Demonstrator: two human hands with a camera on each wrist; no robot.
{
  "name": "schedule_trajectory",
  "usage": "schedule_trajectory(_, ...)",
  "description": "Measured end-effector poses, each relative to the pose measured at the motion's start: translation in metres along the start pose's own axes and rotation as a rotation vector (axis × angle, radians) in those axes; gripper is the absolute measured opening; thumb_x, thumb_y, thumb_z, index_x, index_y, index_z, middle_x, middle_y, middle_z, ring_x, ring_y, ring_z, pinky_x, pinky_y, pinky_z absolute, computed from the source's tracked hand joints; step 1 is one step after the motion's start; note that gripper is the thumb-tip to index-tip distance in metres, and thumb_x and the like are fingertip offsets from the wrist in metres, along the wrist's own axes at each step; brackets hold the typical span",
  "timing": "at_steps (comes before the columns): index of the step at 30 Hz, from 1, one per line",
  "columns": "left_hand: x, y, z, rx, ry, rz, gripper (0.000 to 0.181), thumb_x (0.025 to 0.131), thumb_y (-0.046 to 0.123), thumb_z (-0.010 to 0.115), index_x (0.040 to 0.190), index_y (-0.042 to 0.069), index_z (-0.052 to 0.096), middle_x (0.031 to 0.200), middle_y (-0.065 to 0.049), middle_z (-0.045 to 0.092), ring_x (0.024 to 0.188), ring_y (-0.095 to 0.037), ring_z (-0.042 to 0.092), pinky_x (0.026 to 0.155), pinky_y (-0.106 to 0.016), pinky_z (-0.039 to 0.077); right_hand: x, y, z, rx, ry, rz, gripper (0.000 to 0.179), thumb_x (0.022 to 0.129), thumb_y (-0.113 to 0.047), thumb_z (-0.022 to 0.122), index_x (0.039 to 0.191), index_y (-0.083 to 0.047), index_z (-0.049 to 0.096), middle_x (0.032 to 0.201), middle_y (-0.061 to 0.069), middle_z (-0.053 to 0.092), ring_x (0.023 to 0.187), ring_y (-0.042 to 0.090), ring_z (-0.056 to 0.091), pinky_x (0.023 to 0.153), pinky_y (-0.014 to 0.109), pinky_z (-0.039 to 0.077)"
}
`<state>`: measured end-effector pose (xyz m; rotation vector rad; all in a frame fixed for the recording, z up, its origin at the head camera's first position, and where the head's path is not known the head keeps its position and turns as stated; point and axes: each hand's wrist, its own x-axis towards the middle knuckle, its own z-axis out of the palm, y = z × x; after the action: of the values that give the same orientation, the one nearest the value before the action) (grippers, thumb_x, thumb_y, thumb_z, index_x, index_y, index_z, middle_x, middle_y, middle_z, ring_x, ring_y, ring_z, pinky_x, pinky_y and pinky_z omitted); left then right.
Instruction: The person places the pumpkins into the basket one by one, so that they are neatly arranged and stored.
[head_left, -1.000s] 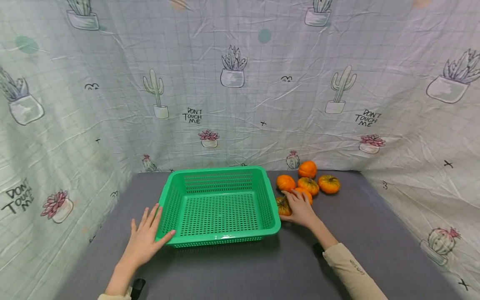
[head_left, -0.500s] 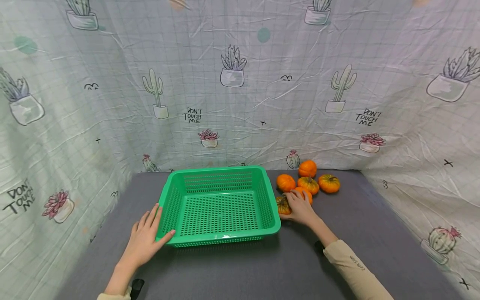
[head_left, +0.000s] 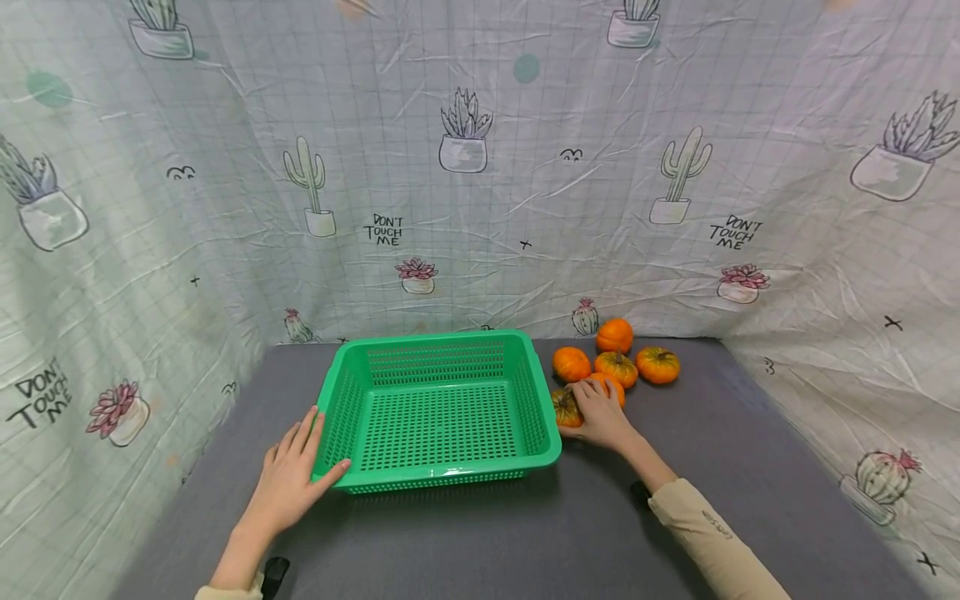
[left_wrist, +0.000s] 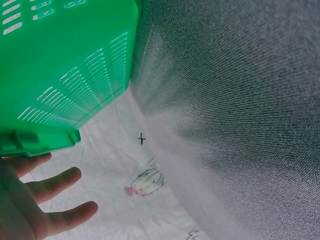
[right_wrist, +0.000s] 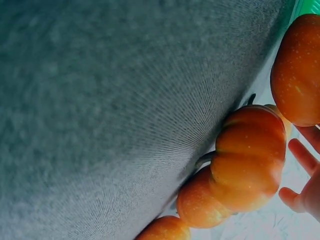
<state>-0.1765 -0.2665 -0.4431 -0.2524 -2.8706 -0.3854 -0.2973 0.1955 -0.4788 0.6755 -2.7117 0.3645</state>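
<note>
A green plastic basket [head_left: 442, 479] with slotted walls stands on the grey table, with nothing inside. My left hand [head_left: 285, 487] rests at its front left corner, fingers extended along the left rim and thumb over the front rim. In the left wrist view several fingers [left_wrist: 52, 186] stretch out beside the basket's rim [left_wrist: 40, 142]. Right of the basket, my right hand [head_left: 597, 419] grips a small orange pumpkin with dark green streaks [head_left: 566, 408], thumb at the near side and fingers over the far side. The right wrist view shows this pumpkin [right_wrist: 300, 70] close up at the fingers.
Several more small pumpkins cluster beyond my right hand: an orange one [head_left: 572, 364], a streaked one [head_left: 617, 367], one at the back [head_left: 615, 336], one at the right [head_left: 658, 366] and one behind my fingers [head_left: 613, 387]. A cactus-print cloth [head_left: 480, 208] hangs around the table.
</note>
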Motion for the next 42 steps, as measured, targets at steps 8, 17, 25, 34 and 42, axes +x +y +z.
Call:
schedule_trajectory(8,0.001,0.000,-0.001,-0.004,0.002,-0.001,0.084,0.085,0.050,0.050,0.143,0.003,0.014,0.148,-0.018,0.016,0.124,-0.043,0.028,0.086,-0.064,0.027,0.001,0.001,-0.004,-0.008,0.018,-0.006,0.063,0.066,-0.053,0.069,0.112,-0.012,0.053,0.109,0.008,0.055,0.106,0.028,0.042,0.095,0.055,0.022)
schedule_trajectory(17,0.002,0.000,0.000,-0.019,0.001,0.004,0.083,0.085,0.050,0.050,0.144,0.003,0.013,0.149,-0.016,0.014,0.125,-0.043,0.027,0.086,-0.064,0.027,0.000,0.000,-0.018,0.015,0.080,-0.011,0.063,0.068,-0.048,0.070,0.115,-0.010,0.052,0.110,0.013,0.051,0.107,0.034,0.039,0.091,0.056,0.024)
schedule_trajectory(25,0.002,0.000,-0.001,-0.026,0.005,0.007,0.084,0.085,0.051,0.049,0.144,0.004,0.013,0.148,-0.017,0.015,0.125,-0.043,0.027,0.086,-0.064,0.027,0.010,-0.006,-0.038,0.028,0.145,0.001,0.067,0.068,-0.050,0.069,0.117,-0.007,0.052,0.111,0.017,0.049,0.104,0.033,0.038,0.089,0.056,0.025)
schedule_trajectory(34,0.002,0.001,-0.002,-0.017,0.003,0.010,0.084,0.085,0.052,0.049,0.144,0.004,0.014,0.148,-0.017,0.015,0.127,-0.041,0.026,0.087,-0.063,0.026,0.021,-0.012,-0.056,0.065,0.203,0.021,0.067,0.067,-0.048,0.070,0.117,-0.008,0.051,0.109,0.016,0.047,0.102,0.033,0.036,0.082,0.050,0.027)
schedule_trajectory(42,0.001,0.002,-0.002,-0.004,0.010,0.014,0.084,0.084,0.053,0.049,0.143,0.003,0.017,0.147,-0.019,0.019,0.127,-0.040,0.027,0.086,-0.062,0.026,0.029,-0.024,-0.071,0.105,0.241,-0.028,0.065,0.066,-0.048,0.071,0.114,-0.009,0.052,0.105,0.014,0.047,0.100,0.032,0.036,0.082,0.049,0.027)
